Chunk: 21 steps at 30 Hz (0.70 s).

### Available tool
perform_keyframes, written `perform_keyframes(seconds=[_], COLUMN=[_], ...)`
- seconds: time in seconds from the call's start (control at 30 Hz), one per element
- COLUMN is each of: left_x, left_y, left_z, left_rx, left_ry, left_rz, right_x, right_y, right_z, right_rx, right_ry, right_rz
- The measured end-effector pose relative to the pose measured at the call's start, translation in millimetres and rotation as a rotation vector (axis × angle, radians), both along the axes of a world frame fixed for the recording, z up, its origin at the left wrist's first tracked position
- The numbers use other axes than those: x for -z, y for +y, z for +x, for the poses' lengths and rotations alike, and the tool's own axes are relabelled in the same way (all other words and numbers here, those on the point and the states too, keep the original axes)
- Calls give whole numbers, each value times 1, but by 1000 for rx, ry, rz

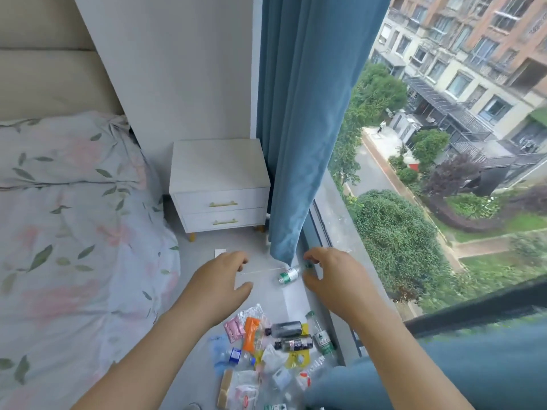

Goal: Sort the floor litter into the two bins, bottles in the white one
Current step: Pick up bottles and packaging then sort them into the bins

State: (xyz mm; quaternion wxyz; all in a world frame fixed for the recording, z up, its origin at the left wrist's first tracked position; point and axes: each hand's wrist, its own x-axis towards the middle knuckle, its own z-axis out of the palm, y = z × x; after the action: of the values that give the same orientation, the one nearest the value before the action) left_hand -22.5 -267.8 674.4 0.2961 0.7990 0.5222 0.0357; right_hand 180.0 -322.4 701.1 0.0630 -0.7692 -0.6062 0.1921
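A small clear bottle (288, 275) with a green label and green cap lies on the grey floor below the curtain hem. My right hand (328, 276) hovers beside its cap end, fingers and thumb bent apart around the cap, holding nothing. My left hand (225, 276) reaches forward to the left of the bottle, fingers relaxed and empty. Nearer me lies a litter pile: two dark bottles (287, 328), a green-labelled bottle (321, 335), a blue-labelled bottle (236, 355), an orange wrapper (251, 332), a pink packet (233, 328) and a yellow wrapper (299, 358). No bin is in view.
A white two-drawer nightstand (220, 184) stands ahead against the wall. A bed with a floral cover (74, 232) fills the left. A blue curtain (302, 113) hangs by the window track (319, 226) on the right. A white slip (220, 252) and a thin stick (260, 271) lie on the floor.
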Motion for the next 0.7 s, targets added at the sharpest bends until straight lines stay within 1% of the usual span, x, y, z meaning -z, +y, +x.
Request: perform_keyframes(seconds=[0.1,0.2,0.57,0.7], left_x=[65,144,481,596], left_y=[24,46,101,119], left_z=[1,-1,-18,-17], left_rx=[2,-9,2,-8], left_ry=[31,56,153,118], left_rz=[-35,-65,-115,-110], right_x=[65,142,470,581], right_y=[25,48,98,113], right_z=[4,4,-9,-10], right_rx=[9,10,-49,-120], right_ry=[-2,10,-32,-96], right_rz=[-26,-69,-154,-142])
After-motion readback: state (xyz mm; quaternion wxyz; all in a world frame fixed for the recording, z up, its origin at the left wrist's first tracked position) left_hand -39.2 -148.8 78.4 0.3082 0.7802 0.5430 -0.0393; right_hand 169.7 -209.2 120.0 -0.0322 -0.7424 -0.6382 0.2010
